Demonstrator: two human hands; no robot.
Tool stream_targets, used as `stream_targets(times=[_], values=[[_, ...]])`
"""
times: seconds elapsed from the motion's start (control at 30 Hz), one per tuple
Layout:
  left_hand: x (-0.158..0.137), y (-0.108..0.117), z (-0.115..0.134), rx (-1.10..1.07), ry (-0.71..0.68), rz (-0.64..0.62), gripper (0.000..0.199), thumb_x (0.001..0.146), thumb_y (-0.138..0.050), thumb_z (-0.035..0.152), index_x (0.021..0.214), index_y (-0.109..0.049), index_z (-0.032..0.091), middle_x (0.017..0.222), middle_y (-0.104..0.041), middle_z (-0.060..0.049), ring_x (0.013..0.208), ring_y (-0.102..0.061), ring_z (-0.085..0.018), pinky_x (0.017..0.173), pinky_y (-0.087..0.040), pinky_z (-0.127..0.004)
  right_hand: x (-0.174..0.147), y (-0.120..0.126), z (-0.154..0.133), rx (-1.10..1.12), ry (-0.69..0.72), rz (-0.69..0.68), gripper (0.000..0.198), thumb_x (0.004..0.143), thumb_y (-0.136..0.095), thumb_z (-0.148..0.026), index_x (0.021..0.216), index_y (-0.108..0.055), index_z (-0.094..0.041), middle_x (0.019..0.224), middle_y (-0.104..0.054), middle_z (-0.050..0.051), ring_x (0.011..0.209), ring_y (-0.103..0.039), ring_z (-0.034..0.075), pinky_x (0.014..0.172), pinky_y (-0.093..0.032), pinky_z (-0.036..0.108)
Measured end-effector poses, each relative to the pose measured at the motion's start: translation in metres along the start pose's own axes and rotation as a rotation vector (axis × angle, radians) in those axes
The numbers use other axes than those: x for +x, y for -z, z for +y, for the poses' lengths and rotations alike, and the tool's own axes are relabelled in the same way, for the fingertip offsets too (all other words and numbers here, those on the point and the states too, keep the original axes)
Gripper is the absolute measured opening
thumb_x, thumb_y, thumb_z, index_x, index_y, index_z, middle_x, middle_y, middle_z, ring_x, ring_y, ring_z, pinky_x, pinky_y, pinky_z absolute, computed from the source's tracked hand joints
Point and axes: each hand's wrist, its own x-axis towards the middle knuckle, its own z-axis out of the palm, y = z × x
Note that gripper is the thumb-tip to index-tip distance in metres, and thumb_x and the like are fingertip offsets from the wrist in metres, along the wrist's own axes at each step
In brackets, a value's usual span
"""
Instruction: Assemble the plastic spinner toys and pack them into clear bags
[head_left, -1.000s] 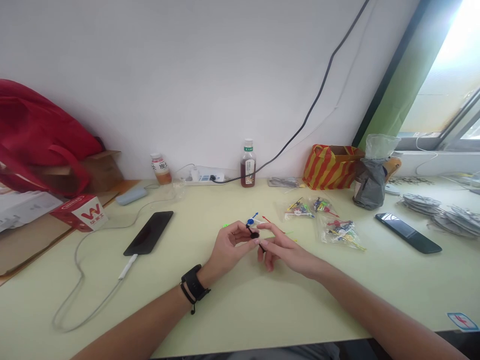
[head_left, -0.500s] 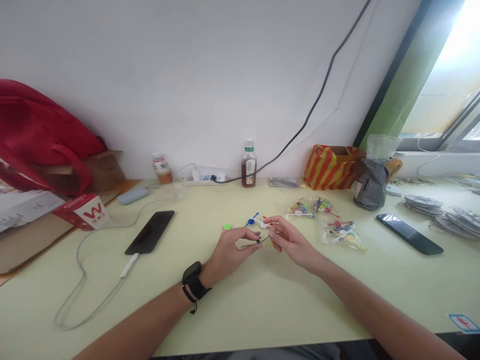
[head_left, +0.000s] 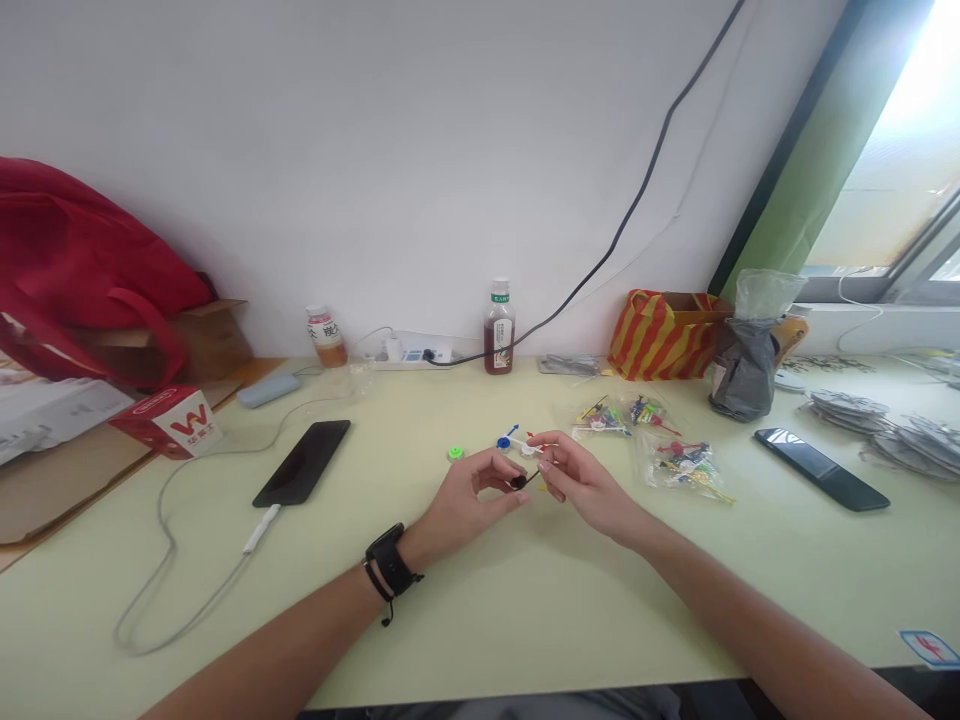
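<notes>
Between my two hands is a small black plastic pointer [head_left: 518, 482] with a round hub and a thin shaft. My left hand [head_left: 466, 495] has the hub between thumb and forefinger. The thumb and forefinger of my right hand [head_left: 581, 485] pinch the thin end of the shaft. Just beyond my fingers lie a blue arrow pointer [head_left: 504, 442], a white pointer [head_left: 527, 447] partly covered by my right hand, and a bright green round piece [head_left: 455, 454]. A bit of red and a bit of yellow show around the right fingers.
Clear bags of coloured pointers [head_left: 686, 468] lie to the right, near a dark phone [head_left: 821, 468]. A charging phone [head_left: 301, 463] and its cable are on the left. Behind stand a drink bottle [head_left: 499, 335], a power strip [head_left: 416, 352] and a striped bag [head_left: 660, 335].
The black pointer has turned between my fingers: its round hub now faces me, where its long thin shaft was seen side-on before. Both hands stay in nearly the same place.
</notes>
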Motion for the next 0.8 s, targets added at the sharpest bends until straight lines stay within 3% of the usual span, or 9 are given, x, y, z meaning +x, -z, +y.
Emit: stream_targets(times=[0.1, 0.27, 0.37, 0.47, 0.53, 0.6, 0.7, 0.73, 0.8], values=[[0.000, -0.002, 0.003, -0.115, 0.066, -0.057, 0.022, 0.089, -0.078, 0.035, 0.095, -0.069, 0.016, 0.116, -0.072, -0.012, 0.106, -0.070, -0.023, 0.096, -0.057, -0.037, 0.001, 0.000, -0.003, -0.019, 0.000, 0.025, 0.036, 0.101, -0.056, -0.055, 0.122, -0.055, -0.026, 0.085, -0.045, -0.003, 0.064, -0.044, 0.012, 0.061, -0.039, 0.029], [0.004, 0.000, 0.001, -0.165, 0.118, 0.019, 0.033, 0.080, -0.087, 0.032, 0.107, -0.074, 0.018, 0.099, -0.073, -0.007, 0.093, -0.070, -0.019, 0.091, -0.058, -0.033, 0.000, 0.000, -0.004, -0.037, 0.007, 0.103, 0.042, 0.100, -0.057, -0.053, 0.134, -0.047, -0.030, 0.100, -0.051, 0.000, 0.069, -0.055, 0.013, 0.068, -0.050, 0.033], [0.006, 0.002, -0.001, -0.199, 0.138, 0.086, 0.039, 0.076, -0.090, 0.031, 0.109, -0.075, 0.018, 0.096, -0.074, -0.005, 0.090, -0.070, -0.017, 0.089, -0.058, -0.032, -0.002, 0.003, 0.000, -0.238, 0.160, 0.154, 0.036, 0.102, -0.054, -0.049, 0.133, -0.052, -0.029, 0.094, -0.053, 0.002, 0.075, -0.054, 0.017, 0.068, -0.050, 0.033], [0.008, 0.004, -0.001, -0.230, 0.155, 0.126, 0.035, 0.074, -0.091, 0.032, 0.102, -0.077, 0.016, 0.099, -0.076, -0.007, 0.091, -0.071, -0.018, 0.092, -0.059, -0.035, -0.005, 0.005, 0.006, -0.397, 0.285, 0.100, 0.034, 0.106, -0.047, -0.041, 0.135, -0.057, -0.028, 0.091, -0.056, 0.004, 0.080, -0.054, 0.020, 0.069, -0.049, 0.033], [0.008, 0.005, 0.000, -0.242, 0.167, 0.135, 0.036, 0.073, -0.092, 0.032, 0.101, -0.078, 0.016, 0.098, -0.077, -0.007, 0.090, -0.071, -0.019, 0.093, -0.059, -0.036, -0.007, 0.003, 0.008, -0.380, 0.296, 0.075, 0.046, 0.106, -0.046, -0.037, 0.151, -0.042, -0.032, 0.095, -0.056, 0.003, 0.078, -0.054, 0.019, 0.071, -0.049, 0.033], [0.007, 0.005, 0.001, -0.250, 0.178, 0.134, 0.036, 0.072, -0.093, 0.032, 0.101, -0.078, 0.016, 0.096, -0.077, -0.006, 0.089, -0.071, -0.018, 0.092, -0.059, -0.035, -0.007, 0.000, 0.010, -0.312, 0.287, 0.100, 0.066, 0.106, -0.047, -0.035, 0.163, -0.014, -0.035, 0.102, -0.054, 0.003, 0.075, -0.053, 0.017, 0.073, -0.050, 0.034], [0.007, 0.005, 0.001, -0.259, 0.189, 0.133, 0.035, 0.072, -0.093, 0.031, 0.100, -0.078, 0.016, 0.093, -0.077, -0.006, 0.088, -0.071, -0.017, 0.090, -0.060, -0.033, -0.007, -0.005, 0.012, -0.215, 0.265, 0.165, 0.083, 0.104, -0.050, -0.036, 0.162, 0.009, -0.039, 0.110, -0.050, 0.002, 0.072, -0.051, 0.014, 0.072, -0.051, 0.032], [0.007, 0.005, 0.002, -0.260, 0.189, 0.136, 0.035, 0.072, -0.093, 0.031, 0.099, -0.079, 0.016, 0.093, -0.077, -0.006, 0.087, -0.071, -0.017, 0.089, -0.060, -0.033, -0.006, -0.005, 0.012, -0.202, 0.255, 0.178, 0.079, 0.104, -0.051, -0.038, 0.162, 0.003, -0.038, 0.111, -0.049, 0.002, 0.072, -0.051, 0.014, 0.070, -0.050, 0.031], [0.007, 0.005, 0.002, -0.259, 0.186, 0.137, 0.034, 0.072, -0.093, 0.032, 0.098, -0.079, 0.016, 0.093, -0.077, -0.006, 0.087, -0.071, -0.018, 0.089, -0.060, -0.034, -0.005, -0.004, 0.010, -0.218, 0.213, 0.152, 0.050, 0.104, -0.050, -0.044, 0.150, -0.035, -0.032, 0.104, -0.051, 0.003, 0.072, -0.050, 0.015, 0.066, -0.048, 0.030]])
